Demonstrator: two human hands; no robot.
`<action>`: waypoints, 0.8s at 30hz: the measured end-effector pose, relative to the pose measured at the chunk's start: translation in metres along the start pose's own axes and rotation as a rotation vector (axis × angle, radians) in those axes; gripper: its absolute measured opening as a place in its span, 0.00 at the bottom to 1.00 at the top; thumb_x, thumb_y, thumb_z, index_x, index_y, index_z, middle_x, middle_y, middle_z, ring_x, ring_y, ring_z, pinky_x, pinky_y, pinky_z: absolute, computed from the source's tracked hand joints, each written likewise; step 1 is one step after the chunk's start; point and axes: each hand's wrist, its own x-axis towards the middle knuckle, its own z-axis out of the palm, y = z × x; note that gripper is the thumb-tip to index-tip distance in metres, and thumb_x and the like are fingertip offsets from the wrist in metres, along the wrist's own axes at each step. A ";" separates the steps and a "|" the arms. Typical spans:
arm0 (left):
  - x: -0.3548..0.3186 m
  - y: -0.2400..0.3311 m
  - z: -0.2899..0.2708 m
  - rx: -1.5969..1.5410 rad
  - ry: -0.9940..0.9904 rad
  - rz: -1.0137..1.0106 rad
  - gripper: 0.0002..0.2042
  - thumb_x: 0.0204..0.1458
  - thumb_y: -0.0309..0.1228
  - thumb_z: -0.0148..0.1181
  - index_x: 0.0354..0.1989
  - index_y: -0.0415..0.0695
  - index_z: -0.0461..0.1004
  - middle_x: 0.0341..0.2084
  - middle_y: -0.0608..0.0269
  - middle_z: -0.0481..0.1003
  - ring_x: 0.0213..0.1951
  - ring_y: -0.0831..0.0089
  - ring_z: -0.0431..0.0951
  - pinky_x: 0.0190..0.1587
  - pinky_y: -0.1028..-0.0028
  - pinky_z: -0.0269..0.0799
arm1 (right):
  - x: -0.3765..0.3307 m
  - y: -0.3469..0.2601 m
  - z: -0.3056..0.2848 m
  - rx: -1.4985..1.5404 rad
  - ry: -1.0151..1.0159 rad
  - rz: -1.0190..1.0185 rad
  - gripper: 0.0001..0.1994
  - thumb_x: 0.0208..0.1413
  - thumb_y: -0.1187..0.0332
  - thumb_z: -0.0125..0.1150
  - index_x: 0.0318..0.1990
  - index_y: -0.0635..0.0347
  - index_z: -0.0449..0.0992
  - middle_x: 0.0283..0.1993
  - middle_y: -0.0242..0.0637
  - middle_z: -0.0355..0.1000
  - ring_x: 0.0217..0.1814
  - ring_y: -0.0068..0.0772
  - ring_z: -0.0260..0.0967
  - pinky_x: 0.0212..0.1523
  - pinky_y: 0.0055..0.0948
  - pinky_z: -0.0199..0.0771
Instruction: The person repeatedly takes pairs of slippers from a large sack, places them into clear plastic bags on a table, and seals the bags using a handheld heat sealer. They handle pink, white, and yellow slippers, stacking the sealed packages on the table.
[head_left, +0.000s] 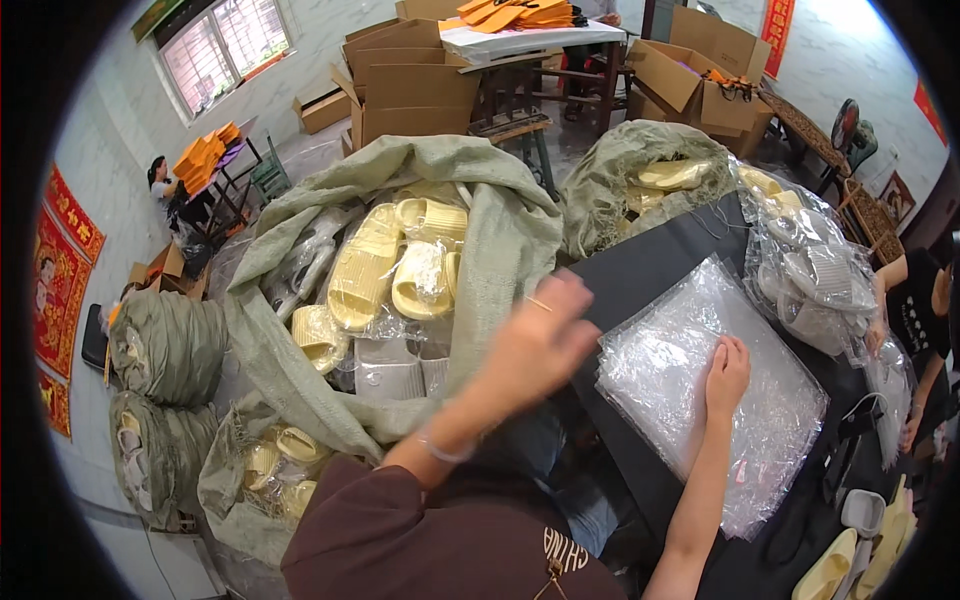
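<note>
My left hand (540, 340) is blurred in mid-air over the edge of a large green woven sack (500, 230), fingers loosely apart, holding nothing that I can see. The sack is open and full of pale yellow slippers (365, 265) wrapped in clear plastic. My right hand (727, 375) lies flat, fingers together, on a stack of clear plastic bags (720, 390) spread over a black table (650, 270).
A second green sack (630, 175) with slippers lies behind the table. Bagged grey slippers (820, 285) pile at the right, where another person's arm (885, 300) reaches in. Tied sacks (165, 345) sit at left. Cardboard boxes (415, 95) stand at the back.
</note>
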 end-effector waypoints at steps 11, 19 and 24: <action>0.065 -0.310 -0.164 0.623 -0.172 -1.050 0.55 0.36 0.78 0.40 0.54 0.34 0.69 0.57 0.41 0.65 0.61 0.53 0.63 0.60 0.60 0.59 | -0.004 -0.002 -0.001 0.019 0.035 0.012 0.12 0.54 0.65 0.53 0.44 0.54 0.76 0.53 0.37 0.68 0.52 0.44 0.66 0.53 0.40 0.64; 0.072 -0.299 -0.080 -0.663 -0.174 -0.742 0.13 0.46 0.39 0.62 0.35 0.43 0.78 0.28 0.64 0.75 0.27 0.73 0.73 0.32 0.72 0.70 | 0.001 0.002 -0.003 0.032 0.111 0.027 0.10 0.51 0.67 0.55 0.41 0.55 0.76 0.50 0.39 0.70 0.52 0.44 0.67 0.52 0.41 0.67; 0.060 -0.233 -0.129 -0.425 -0.028 -0.809 0.11 0.42 0.34 0.64 0.29 0.38 0.77 0.20 0.61 0.75 0.18 0.72 0.73 0.22 0.71 0.68 | -0.004 -0.002 -0.003 0.046 0.084 0.059 0.10 0.52 0.66 0.56 0.42 0.53 0.77 0.53 0.33 0.68 0.51 0.40 0.66 0.52 0.39 0.65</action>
